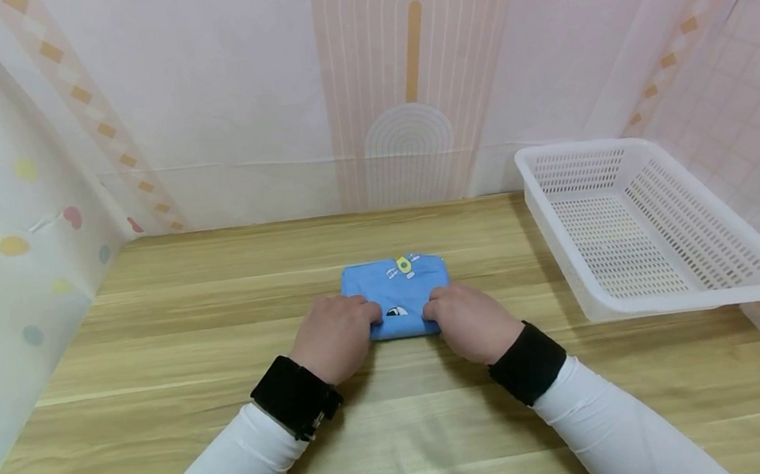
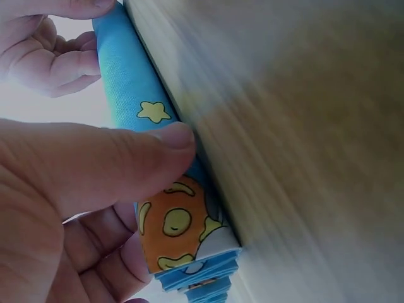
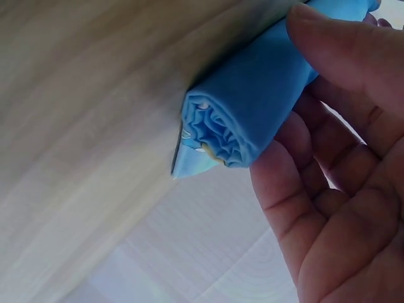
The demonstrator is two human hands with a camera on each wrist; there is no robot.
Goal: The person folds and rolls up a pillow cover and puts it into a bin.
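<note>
A blue printed cloth (image 1: pixel 384 279) lies on the wooden table in front of me, its near edge rolled up and its far part flat. My left hand (image 1: pixel 335 338) grips the left end of the roll. In the left wrist view its thumb presses the near side beside an orange and yellow print (image 2: pixel 177 221), with fingers behind. At the other end, my right hand (image 1: pixel 475 322) pinches the roll between thumb and fingers. The right wrist view shows the spiral layers of the roll's open end (image 3: pixel 218 136).
A white plastic basket (image 1: pixel 561 241) with slotted sides stands at the right of the wooden table (image 1: pixel 187 319), nothing visible inside. Patterned sheets hang as walls behind the table (image 1: pixel 219 92) and along both sides. Black bands circle both wrists over white sleeves.
</note>
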